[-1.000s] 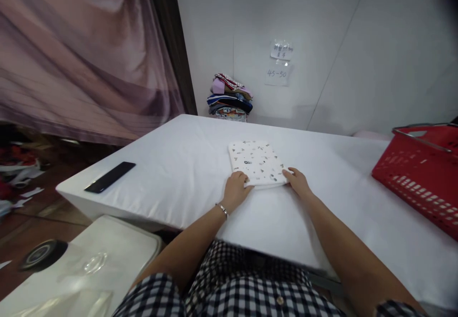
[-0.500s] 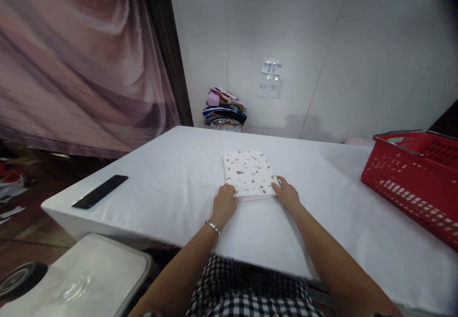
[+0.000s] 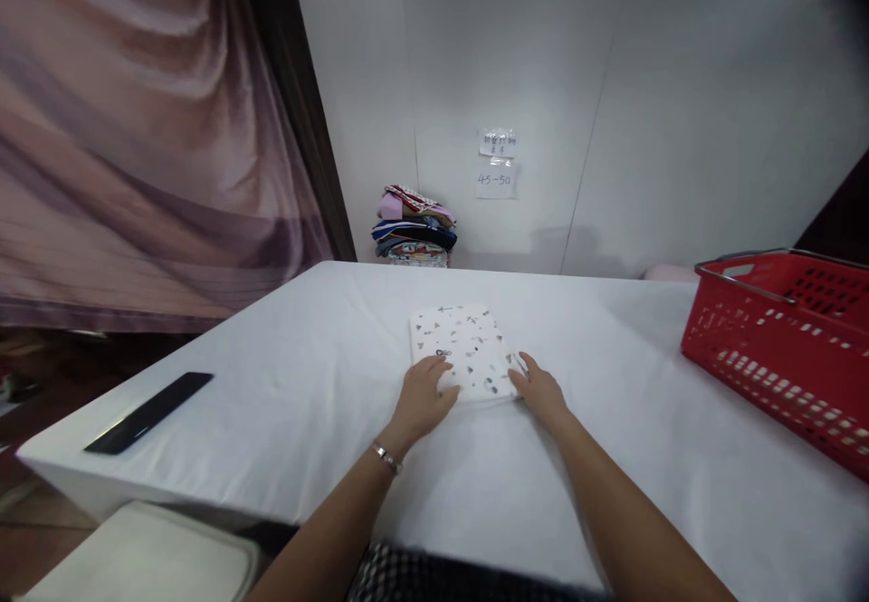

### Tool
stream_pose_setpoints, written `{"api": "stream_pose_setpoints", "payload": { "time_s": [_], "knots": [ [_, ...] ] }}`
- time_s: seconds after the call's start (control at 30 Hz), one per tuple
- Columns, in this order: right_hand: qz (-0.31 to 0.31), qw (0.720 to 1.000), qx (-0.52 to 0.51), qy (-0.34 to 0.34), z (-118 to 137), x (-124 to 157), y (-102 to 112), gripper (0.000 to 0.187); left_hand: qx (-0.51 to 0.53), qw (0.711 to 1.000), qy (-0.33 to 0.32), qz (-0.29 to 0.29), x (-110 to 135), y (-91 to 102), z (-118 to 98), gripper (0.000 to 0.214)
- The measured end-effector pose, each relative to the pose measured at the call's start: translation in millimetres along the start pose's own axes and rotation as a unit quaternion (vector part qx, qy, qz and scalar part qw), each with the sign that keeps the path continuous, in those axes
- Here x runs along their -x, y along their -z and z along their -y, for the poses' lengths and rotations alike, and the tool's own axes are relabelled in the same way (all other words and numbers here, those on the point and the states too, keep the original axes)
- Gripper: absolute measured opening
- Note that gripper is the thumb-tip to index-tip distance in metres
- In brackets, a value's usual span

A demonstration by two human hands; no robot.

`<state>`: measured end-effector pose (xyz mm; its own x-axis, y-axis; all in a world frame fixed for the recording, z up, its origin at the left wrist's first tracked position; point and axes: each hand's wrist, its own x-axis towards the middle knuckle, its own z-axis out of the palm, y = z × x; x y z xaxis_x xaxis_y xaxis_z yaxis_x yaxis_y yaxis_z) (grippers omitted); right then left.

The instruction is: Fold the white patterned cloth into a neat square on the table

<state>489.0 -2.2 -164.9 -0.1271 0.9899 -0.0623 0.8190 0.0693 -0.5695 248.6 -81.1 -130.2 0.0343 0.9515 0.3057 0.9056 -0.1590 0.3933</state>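
Note:
On the white-covered table lies a neatly folded white cloth (image 3: 468, 348) with a small dark and grey print. My left hand (image 3: 422, 396), with a silver bracelet at the wrist, rests over its near left corner. The fingers are spread out and the thumb stands apart. At the near right corner is my right hand (image 3: 539, 391), its thumb on top of the cloth and its fingers along the right edge, closed about that corner. The fingers' undersides are hidden.
A red plastic basket (image 3: 767, 348) with a metal handle stands at the right. A flat black object (image 3: 149, 414) lies near the table's left edge. Beyond the far edge is a stack of folded fabrics (image 3: 414, 231) against the wall. A pale stool-like surface (image 3: 146, 555) sits below left.
My left hand has shifted from the cloth's near left edge onto its top, with the fingers spreading. My right hand stays at the right corner. The camera view has tilted and turned slightly.

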Motion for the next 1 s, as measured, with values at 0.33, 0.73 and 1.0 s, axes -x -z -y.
{"api": "stream_pose_setpoints", "payload": {
  "time_s": [0.33, 0.73, 1.0],
  "knots": [
    [0.011, 0.999, 0.036, -0.011, 7.6, 2.7, 6.5, 0.059, -0.087, 0.994, 0.017, 0.071, -9.0, -42.3, 15.3, 0.051],
    [0.023, 0.997, 0.078, -0.005, 16.6, 8.5, 15.1, 0.052, -0.121, 0.985, 0.063, 0.107, -38.3, -43.1, 2.8, 0.056],
    [-0.011, 0.993, 0.119, 0.003, 13.5, 16.4, 19.1, 0.05, -0.144, 0.976, 0.078, 0.147, -37.3, -48.1, 5.1, 0.067]
  ]
}}
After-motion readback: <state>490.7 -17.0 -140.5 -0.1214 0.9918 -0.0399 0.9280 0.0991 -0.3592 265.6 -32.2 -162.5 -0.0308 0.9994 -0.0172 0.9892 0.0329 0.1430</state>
